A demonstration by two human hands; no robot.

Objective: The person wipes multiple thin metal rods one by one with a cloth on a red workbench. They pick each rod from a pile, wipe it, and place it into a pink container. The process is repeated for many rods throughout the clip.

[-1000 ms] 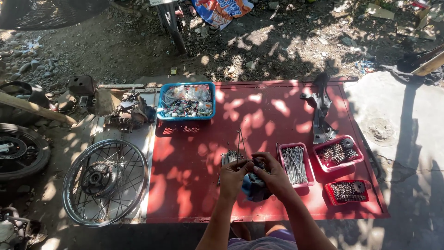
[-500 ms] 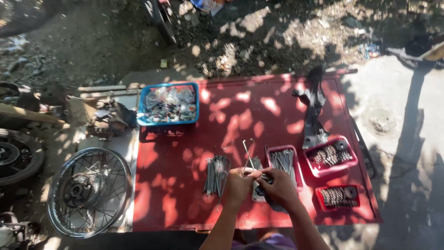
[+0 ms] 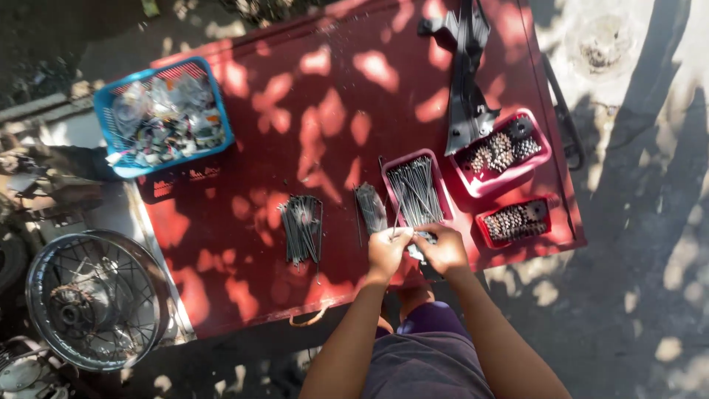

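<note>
Now my view has closed in on the red surface (image 3: 332,81), and a second spoke bundle (image 3: 301,227) lies left of my hands, so sorting moves along. My left hand (image 3: 387,250) and right hand (image 3: 443,247) pinch thin grey spokes (image 3: 405,230) just below the pink spoke tray (image 3: 413,188).

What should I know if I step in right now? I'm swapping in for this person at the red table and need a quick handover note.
Left hand and right hand meet at the near edge of the red table, together gripping a few thin metal spokes.
One loose bundle of spokes lies on the table, a second bundle beside the hands.
More spokes fill the pink tray.
Two red trays hold small metal fittings: far, near.
Done: two bundles laid out. Left: the tray looks well filled.
</note>
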